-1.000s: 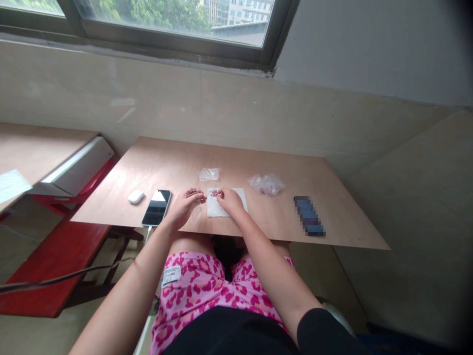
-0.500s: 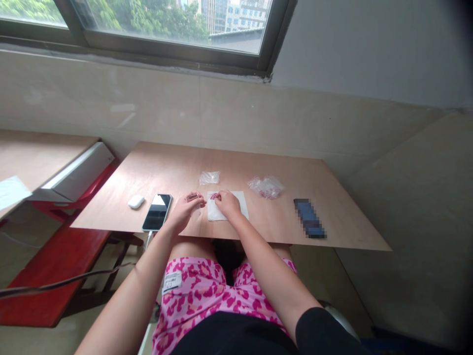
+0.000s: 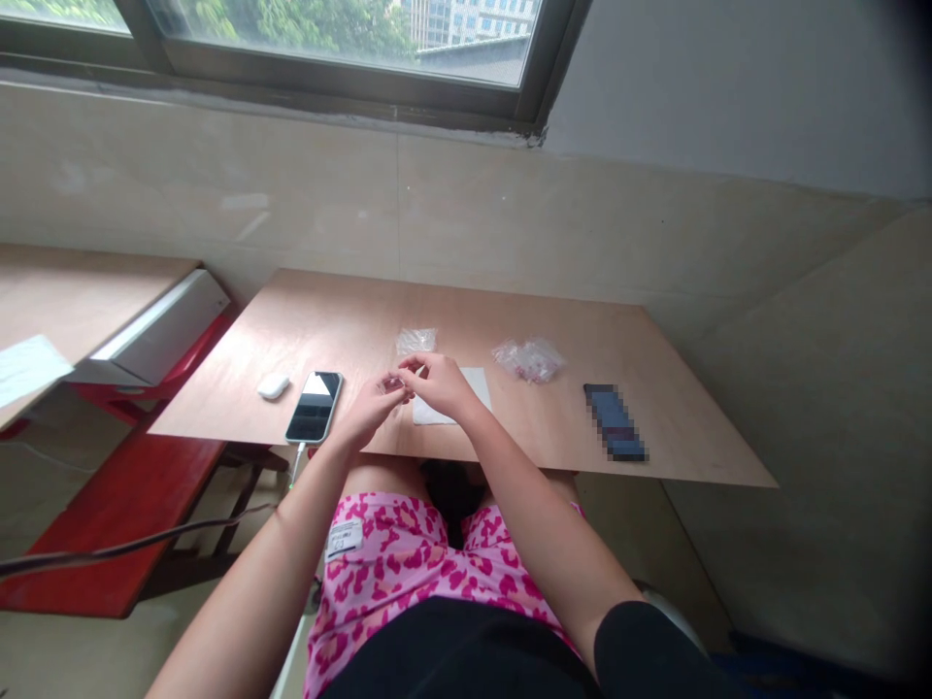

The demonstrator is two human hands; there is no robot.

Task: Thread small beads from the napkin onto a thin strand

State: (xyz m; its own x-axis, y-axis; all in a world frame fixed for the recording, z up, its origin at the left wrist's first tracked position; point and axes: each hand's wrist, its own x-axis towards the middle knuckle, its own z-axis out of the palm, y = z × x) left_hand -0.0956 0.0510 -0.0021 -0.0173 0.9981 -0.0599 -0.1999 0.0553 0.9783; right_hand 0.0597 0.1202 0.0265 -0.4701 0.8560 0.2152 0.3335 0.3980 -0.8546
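A smooth, pale plywood tabletop (image 3: pixel 466 320) fills the middle of the view, its grain faint and its corners square. Above it, the left hand (image 3: pixel 370 413) and right hand (image 3: pixel 437 383) now meet just over the near edge of a soft white paper napkin (image 3: pixel 451 408); in the earlier frame, the right hand lay on the napkin, apart from the left. The left hand's fingers curl closed around a small pinkish piece (image 3: pixel 391 384), too small to identify, and the right fingers (image 3: pixel 412 367) reach across to it, though their grip cannot be told. Farther off lie a crinkled clear plastic bag (image 3: pixel 528 360) with pink contents and a smaller clear plastic bag (image 3: pixel 416 341).
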